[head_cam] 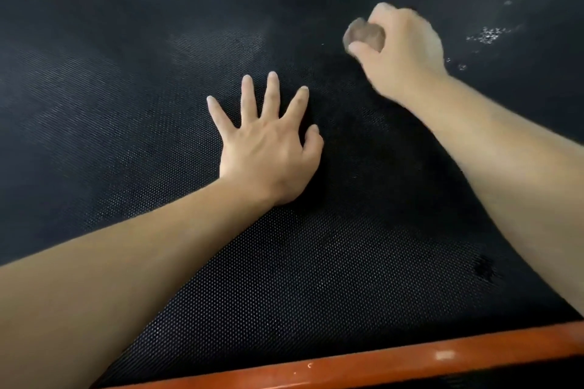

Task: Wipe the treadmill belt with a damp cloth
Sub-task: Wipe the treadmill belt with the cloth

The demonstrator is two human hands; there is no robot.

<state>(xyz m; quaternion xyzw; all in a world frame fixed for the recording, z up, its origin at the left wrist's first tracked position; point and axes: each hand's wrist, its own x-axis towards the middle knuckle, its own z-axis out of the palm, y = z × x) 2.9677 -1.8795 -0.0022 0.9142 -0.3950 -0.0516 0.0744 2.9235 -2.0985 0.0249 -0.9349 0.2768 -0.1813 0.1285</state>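
right hand (401, 50) grips balled cloth (365, 35) on dimpled belt (316, 262)

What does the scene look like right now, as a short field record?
left hand: flat on the belt, fingers spread
right hand: grips a balled brownish cloth, blurred
cloth contact: cannot tell whether it touches the belt
belt surface: black, textured
specks: whitish, on the belt to the right of the right hand
rails: orange, along the near and far belt edges
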